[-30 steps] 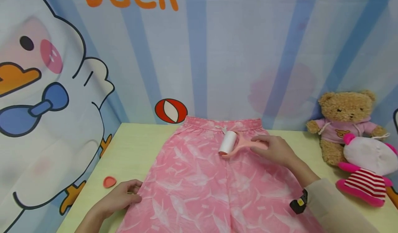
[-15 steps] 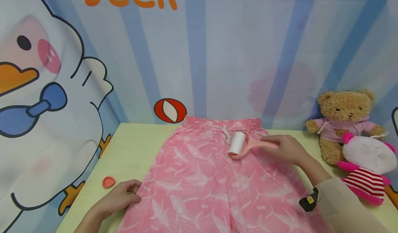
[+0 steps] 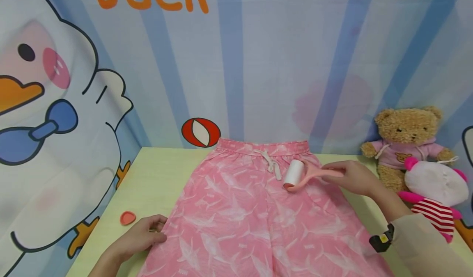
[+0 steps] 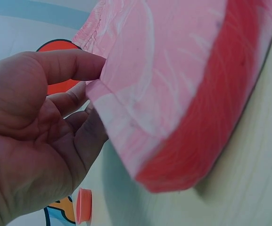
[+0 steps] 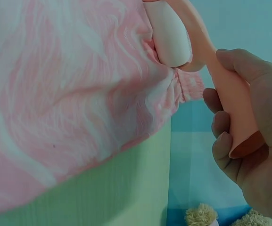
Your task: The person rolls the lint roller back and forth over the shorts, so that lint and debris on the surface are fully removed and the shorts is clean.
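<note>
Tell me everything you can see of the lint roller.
The lint roller has a smooth, peach-coloured handle, apparently plastic, that forks into a curved frame reaching both ends of a plain white roll. The handle's end looks darker. In the head view, the roll lies slanted against the pink garment, below the waistband and just right of the drawstring, with the handle pointing right. The right hand grips the handle.
</note>
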Demonstrator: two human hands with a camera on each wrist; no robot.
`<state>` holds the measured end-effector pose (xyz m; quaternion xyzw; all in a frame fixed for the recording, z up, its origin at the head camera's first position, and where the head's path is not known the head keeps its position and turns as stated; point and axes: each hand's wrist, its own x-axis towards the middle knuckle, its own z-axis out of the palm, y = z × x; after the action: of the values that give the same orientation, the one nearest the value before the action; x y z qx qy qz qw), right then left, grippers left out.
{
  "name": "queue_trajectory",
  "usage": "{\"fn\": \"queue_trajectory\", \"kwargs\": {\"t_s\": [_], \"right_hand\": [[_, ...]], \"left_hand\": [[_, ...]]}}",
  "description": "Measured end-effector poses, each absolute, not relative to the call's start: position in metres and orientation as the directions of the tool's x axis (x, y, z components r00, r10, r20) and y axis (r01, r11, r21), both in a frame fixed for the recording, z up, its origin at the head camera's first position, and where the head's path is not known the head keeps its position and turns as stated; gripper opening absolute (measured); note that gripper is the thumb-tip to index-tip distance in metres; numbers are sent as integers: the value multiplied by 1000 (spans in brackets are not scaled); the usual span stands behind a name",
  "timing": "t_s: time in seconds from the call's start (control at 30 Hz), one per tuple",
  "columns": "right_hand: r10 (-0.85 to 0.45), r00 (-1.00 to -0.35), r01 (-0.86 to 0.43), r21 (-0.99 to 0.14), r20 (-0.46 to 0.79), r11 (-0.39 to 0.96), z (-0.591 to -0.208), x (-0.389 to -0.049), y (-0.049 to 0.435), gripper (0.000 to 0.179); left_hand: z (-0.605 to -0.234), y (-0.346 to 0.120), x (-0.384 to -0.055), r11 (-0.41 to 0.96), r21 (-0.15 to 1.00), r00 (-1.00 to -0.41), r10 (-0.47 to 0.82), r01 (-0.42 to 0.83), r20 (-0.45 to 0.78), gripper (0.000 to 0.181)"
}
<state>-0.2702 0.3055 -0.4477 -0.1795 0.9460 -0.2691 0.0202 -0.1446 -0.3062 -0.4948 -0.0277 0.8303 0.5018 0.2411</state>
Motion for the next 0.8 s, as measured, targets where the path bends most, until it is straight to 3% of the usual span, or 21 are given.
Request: {"fn": "queue_trajectory", "kwargs": {"t_s": [0.8], "right_hand": [[-358, -934, -325, -418, 1, 848, -423, -250, 364, 44]], "left_hand": [[-497, -311, -146, 464, 844, -881, 235, -270, -411, 38]]}}
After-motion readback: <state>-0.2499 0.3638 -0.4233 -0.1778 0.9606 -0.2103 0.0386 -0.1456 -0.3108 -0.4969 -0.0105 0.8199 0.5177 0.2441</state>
